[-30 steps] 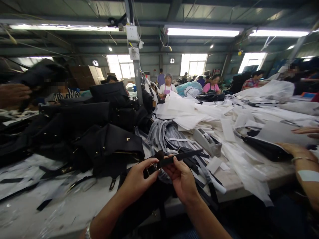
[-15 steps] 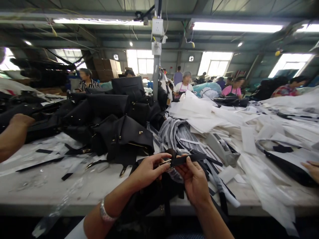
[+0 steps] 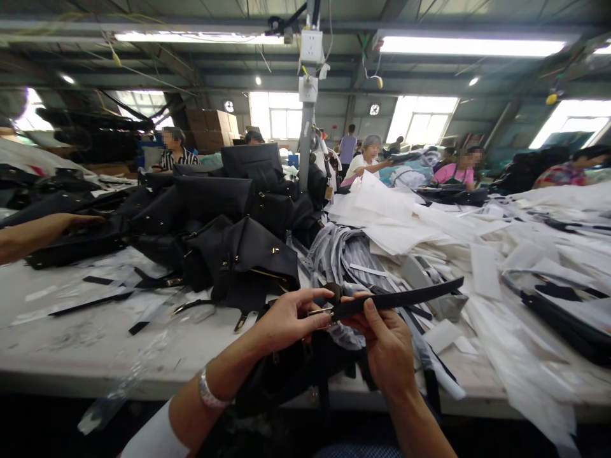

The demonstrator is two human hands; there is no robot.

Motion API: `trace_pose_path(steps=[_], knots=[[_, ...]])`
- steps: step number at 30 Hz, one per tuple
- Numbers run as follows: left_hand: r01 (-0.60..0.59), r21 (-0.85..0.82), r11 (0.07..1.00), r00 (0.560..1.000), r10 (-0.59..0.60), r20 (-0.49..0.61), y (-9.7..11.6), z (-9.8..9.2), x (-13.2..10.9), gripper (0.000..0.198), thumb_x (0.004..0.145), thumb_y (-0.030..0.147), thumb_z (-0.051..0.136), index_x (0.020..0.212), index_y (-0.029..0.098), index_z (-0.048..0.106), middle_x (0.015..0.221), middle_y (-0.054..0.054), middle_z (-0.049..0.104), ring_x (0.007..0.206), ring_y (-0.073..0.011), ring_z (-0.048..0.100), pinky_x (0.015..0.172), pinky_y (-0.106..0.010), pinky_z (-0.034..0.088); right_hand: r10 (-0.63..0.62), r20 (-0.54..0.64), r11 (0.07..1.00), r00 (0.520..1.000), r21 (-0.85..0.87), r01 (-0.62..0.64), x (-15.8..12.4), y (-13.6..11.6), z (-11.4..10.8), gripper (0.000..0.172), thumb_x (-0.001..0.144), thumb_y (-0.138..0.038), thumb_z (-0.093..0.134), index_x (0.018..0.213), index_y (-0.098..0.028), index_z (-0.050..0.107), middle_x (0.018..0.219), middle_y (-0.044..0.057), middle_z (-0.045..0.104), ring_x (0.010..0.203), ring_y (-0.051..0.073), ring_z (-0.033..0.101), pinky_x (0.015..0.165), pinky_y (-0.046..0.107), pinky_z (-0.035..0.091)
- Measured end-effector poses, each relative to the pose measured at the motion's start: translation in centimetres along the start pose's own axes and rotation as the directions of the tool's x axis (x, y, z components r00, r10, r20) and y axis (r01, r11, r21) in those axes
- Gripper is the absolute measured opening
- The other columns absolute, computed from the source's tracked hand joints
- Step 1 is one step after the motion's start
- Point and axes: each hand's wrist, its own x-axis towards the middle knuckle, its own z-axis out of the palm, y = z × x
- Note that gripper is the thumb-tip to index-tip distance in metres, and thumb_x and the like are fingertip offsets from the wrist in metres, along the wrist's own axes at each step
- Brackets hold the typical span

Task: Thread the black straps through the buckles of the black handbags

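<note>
My left hand (image 3: pixel 291 318) pinches a gold-coloured buckle (image 3: pixel 321 311) between thumb and fingers. A black strap (image 3: pixel 415 296) passes from the buckle to the right, its free end sticking out past my right hand (image 3: pixel 389 337). That hand grips the strap between thumb and fingers, close to the buckle. Beneath both hands hangs a black bag (image 3: pixel 296 375), partly hidden by my left forearm. Just beyond them lies a bundle of plastic-wrapped straps (image 3: pixel 346 254).
Black bags (image 3: pixel 258 254) are heaped at the left, where another person's hand (image 3: pixel 52 232) reaches in. White sheets (image 3: pixel 396 210) cover the right side around a grey tape dispenser (image 3: pixel 429 280). A metal post (image 3: pixel 305 146) rises behind the table (image 3: pixel 191 356); several people sit beyond.
More of the strap now shows beyond my right hand, its end pointing right and slightly up. The other person's hand at left has moved right. The hand at the far right has left view.
</note>
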Motion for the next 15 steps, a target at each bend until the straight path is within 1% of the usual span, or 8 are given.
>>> trace_pose_path(steps=[2, 4, 6, 7, 8, 10, 13, 15], knots=[[0.001, 0.002, 1.0, 1.0, -0.001, 0.008, 0.3, -0.1, 0.0, 0.055, 0.084, 0.042, 0.07, 0.132, 0.018, 0.057, 0.08, -0.002, 0.067, 0.059, -0.0112, 0.055, 0.053, -0.021, 0.046, -0.006, 0.002, 1.0, 1.0, -0.016, 0.006, -0.1, 0.0, 0.0, 0.028, 0.088, -0.041, 0.069, 0.103, -0.018, 0.07, 0.095, 0.008, 0.077, 0.084, 0.023, 0.074, 0.072, 0.032, 0.063], [-0.003, 0.041, 0.999, 1.0, 0.003, 0.01, 0.6, -0.1, -0.1, 0.052, 0.084, 0.039, 0.07, 0.129, 0.016, 0.059, 0.078, -0.002, 0.067, 0.059, -0.0113, 0.055, 0.054, -0.021, 0.046, -0.034, 0.013, 0.996, 0.999, -0.085, 0.035, -0.2, -0.1, -0.1, 0.027, 0.09, -0.042, 0.067, 0.104, -0.02, 0.07, 0.098, 0.007, 0.077, 0.084, 0.024, 0.074, 0.07, 0.032, 0.062], [-0.018, 0.121, 0.992, 1.0, 0.017, 0.011, 1.0, -0.2, -0.2, 0.046, 0.084, 0.035, 0.069, 0.126, 0.015, 0.063, 0.076, -0.001, 0.068, 0.059, -0.0112, 0.056, 0.055, -0.02, 0.045, -0.096, 0.045, 0.966, 0.994, -0.236, 0.104, -0.6, -0.4, -0.2, 0.026, 0.092, -0.042, 0.063, 0.106, -0.021, 0.07, 0.101, 0.007, 0.076, 0.086, 0.024, 0.074, 0.071, 0.032, 0.062], [-0.026, 0.172, 0.985, 1.0, 0.025, 0.012, 1.1, -0.1, -0.2, 0.043, 0.084, 0.033, 0.069, 0.124, 0.016, 0.065, 0.075, -0.001, 0.069, 0.06, -0.0114, 0.058, 0.055, -0.019, 0.044, -0.142, 0.069, 0.928, 0.987, -0.339, 0.158, -0.8, -0.6, -0.2, 0.026, 0.093, -0.042, 0.062, 0.107, -0.022, 0.071, 0.102, 0.006, 0.076, 0.086, 0.024, 0.074, 0.072, 0.033, 0.061], [-0.035, 0.225, 0.974, 0.999, 0.034, 0.008, 1.2, 0.0, -0.2, 0.041, 0.084, 0.032, 0.068, 0.122, 0.017, 0.066, 0.077, -0.001, 0.07, 0.062, -0.0121, 0.06, 0.056, -0.019, 0.044, -0.191, 0.101, 0.868, 0.976, -0.447, 0.216, -1.0, -0.8, -0.1, 0.026, 0.093, -0.041, 0.06, 0.108, -0.023, 0.071, 0.102, 0.006, 0.077, 0.087, 0.025, 0.074, 0.074, 0.033, 0.061], [-0.054, 0.315, 0.947, 0.998, 0.062, -0.016, 1.3, 0.3, -0.3, 0.036, 0.083, 0.03, 0.068, 0.118, 0.019, 0.07, 0.084, -0.003, 0.073, 0.071, -0.015, 0.065, 0.06, -0.02, 0.046, -0.263, 0.195, 0.711, 0.945, -0.623, 0.327, -1.4, -1.2, 0.1, 0.026, 0.095, -0.039, 0.057, 0.11, -0.024, 0.072, 0.101, 0.006, 0.077, 0.087, 0.025, 0.074, 0.075, 0.033, 0.059], [-0.078, 0.413, 0.907, 0.989, 0.121, -0.08, 1.6, 1.6, -0.7, 0.03, 0.083, 0.027, 0.065, 0.109, 0.015, 0.074, 0.095, -0.006, 0.075, 0.085, -0.0194, 0.068, 0.073, -0.023, 0.05, -0.317, 0.344, 0.519, 0.884, -0.717, 0.465, -2.2, -1.5, -0.1, 0.03, 0.097, -0.04, 0.05, 0.11, -0.025, 0.073, 0.092, 0.007, 0.078, 0.077, 0.025, 0.074, 0.068, 0.033, 0.057], [-0.056, 0.465, 0.884, 0.984, 0.127, -0.124, 1.7, 2.6, -1.2, 0.027, 0.084, 0.026, 0.065, 0.105, 0.015, 0.076, 0.093, -0.005, 0.076, 0.087, -0.0193, 0.069, 0.078, -0.024, 0.05, -0.362, 0.364, 0.421, 0.858, -0.758, 0.499, -2.5, -1.4, -1.1, 0.031, 0.096, -0.044, 0.05, 0.105, -0.026, 0.074, 0.079, 0.008, 0.077, 0.066, 0.027, 0.073, 0.058, 0.034, 0.055]])
